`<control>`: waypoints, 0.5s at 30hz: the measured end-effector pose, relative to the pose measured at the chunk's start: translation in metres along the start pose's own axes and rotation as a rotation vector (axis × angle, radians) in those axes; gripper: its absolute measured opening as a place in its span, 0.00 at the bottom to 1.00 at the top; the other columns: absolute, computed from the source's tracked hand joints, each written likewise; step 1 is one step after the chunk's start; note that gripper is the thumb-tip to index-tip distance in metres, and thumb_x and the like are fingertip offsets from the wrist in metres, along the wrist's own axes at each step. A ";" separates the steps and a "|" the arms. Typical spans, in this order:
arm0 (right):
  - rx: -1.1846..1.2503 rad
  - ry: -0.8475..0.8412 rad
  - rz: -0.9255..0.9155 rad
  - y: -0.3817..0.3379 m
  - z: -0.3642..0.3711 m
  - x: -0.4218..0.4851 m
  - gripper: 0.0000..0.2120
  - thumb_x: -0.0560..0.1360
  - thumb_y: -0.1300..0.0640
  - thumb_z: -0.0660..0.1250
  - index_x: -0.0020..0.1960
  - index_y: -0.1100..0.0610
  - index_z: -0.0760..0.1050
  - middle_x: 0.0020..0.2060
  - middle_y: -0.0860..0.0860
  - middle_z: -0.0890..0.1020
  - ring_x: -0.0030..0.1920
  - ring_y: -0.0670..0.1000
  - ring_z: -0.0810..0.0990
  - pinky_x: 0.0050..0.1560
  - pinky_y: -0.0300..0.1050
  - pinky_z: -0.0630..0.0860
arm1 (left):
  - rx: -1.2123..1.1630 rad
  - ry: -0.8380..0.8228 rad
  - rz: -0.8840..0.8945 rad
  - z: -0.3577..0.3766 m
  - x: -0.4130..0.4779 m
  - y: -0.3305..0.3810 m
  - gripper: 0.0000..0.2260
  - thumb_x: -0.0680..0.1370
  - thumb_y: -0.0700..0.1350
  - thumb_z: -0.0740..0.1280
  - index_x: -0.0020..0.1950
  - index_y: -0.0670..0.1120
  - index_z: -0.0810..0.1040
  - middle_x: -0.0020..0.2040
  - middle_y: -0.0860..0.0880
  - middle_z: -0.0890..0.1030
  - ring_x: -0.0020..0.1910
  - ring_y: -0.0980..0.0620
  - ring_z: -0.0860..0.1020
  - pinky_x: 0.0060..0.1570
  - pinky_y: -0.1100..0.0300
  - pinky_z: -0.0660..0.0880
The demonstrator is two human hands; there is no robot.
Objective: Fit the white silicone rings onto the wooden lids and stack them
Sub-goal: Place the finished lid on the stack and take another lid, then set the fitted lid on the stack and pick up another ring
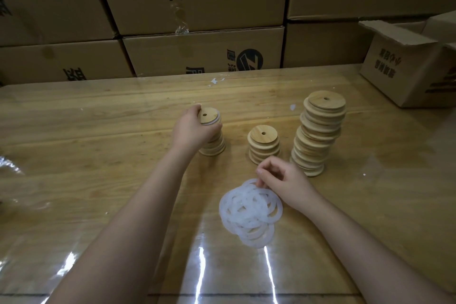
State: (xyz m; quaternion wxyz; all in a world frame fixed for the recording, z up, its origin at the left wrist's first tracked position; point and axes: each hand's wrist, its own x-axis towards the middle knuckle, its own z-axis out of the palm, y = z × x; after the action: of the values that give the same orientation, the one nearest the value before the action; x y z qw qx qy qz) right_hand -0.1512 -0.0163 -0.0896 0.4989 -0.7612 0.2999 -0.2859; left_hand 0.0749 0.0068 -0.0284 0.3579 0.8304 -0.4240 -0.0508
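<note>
Three stacks of round wooden lids with centre holes stand on the table. My left hand (191,128) grips the top lid (209,115) of the left stack (214,145), and a white ring shows at that lid's edge. In the middle stands a short stack (264,143). The tall leaning stack (319,131) is on the right. A pile of white silicone rings (250,212) lies nearer me. My right hand (283,180) pinches the far edge of a ring at the top of that pile.
A wooden table (98,131) under shiny clear plastic carries everything. Stacked cardboard cartons (202,54) wall off the far edge. An open carton (409,64) sits at the back right corner. Crumpled plastic film (9,165) lies at the left edge.
</note>
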 end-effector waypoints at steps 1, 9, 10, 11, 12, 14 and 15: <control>-0.003 -0.001 -0.001 0.000 0.000 0.000 0.04 0.76 0.60 0.65 0.43 0.56 0.76 0.33 0.49 0.82 0.35 0.45 0.79 0.43 0.43 0.77 | -0.013 0.001 -0.006 0.000 0.001 0.000 0.33 0.70 0.53 0.73 0.72 0.45 0.66 0.67 0.46 0.73 0.66 0.46 0.71 0.61 0.55 0.69; -0.033 -0.009 -0.006 0.000 -0.001 0.000 0.04 0.76 0.60 0.65 0.43 0.55 0.76 0.33 0.47 0.82 0.36 0.46 0.80 0.42 0.41 0.76 | -0.056 -0.003 -0.006 0.000 0.001 -0.002 0.35 0.70 0.54 0.73 0.73 0.46 0.64 0.69 0.45 0.70 0.67 0.47 0.69 0.61 0.55 0.67; -0.038 -0.010 -0.006 0.000 -0.001 0.000 0.04 0.76 0.60 0.66 0.43 0.54 0.76 0.33 0.47 0.82 0.36 0.46 0.80 0.42 0.40 0.76 | -0.074 -0.002 -0.003 0.000 0.000 -0.003 0.36 0.70 0.55 0.73 0.73 0.46 0.63 0.70 0.45 0.69 0.68 0.47 0.68 0.62 0.55 0.67; -0.041 -0.009 -0.004 0.001 -0.001 0.000 0.03 0.75 0.60 0.66 0.43 0.54 0.76 0.33 0.47 0.82 0.36 0.46 0.80 0.41 0.40 0.76 | -0.094 0.007 0.002 -0.001 -0.002 -0.004 0.35 0.70 0.55 0.72 0.73 0.47 0.63 0.70 0.46 0.68 0.68 0.47 0.68 0.63 0.54 0.66; -0.043 -0.009 -0.003 0.001 0.000 0.000 0.03 0.75 0.60 0.66 0.43 0.55 0.77 0.33 0.47 0.82 0.36 0.46 0.80 0.41 0.39 0.76 | -0.109 0.026 0.009 -0.002 -0.003 -0.004 0.34 0.71 0.56 0.72 0.72 0.47 0.64 0.70 0.46 0.67 0.67 0.48 0.68 0.63 0.54 0.66; -0.048 -0.006 -0.005 0.001 0.000 0.001 0.03 0.75 0.60 0.66 0.43 0.55 0.77 0.33 0.47 0.82 0.36 0.44 0.79 0.40 0.37 0.75 | -0.129 0.091 0.036 -0.006 -0.008 -0.002 0.29 0.72 0.54 0.70 0.70 0.47 0.66 0.68 0.46 0.68 0.66 0.48 0.69 0.64 0.53 0.66; -0.051 -0.007 -0.006 0.001 0.000 0.001 0.03 0.75 0.60 0.66 0.43 0.55 0.77 0.33 0.47 0.82 0.35 0.44 0.79 0.40 0.36 0.75 | -0.141 0.136 0.061 -0.008 -0.012 -0.001 0.27 0.73 0.52 0.69 0.69 0.47 0.68 0.67 0.46 0.68 0.66 0.48 0.68 0.65 0.52 0.66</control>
State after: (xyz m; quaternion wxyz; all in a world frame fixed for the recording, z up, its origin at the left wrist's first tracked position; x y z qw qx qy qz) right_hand -0.1509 -0.0174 -0.0906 0.4793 -0.7756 0.3031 -0.2772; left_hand 0.0706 0.0203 -0.0259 0.4446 0.7915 -0.4191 -0.0130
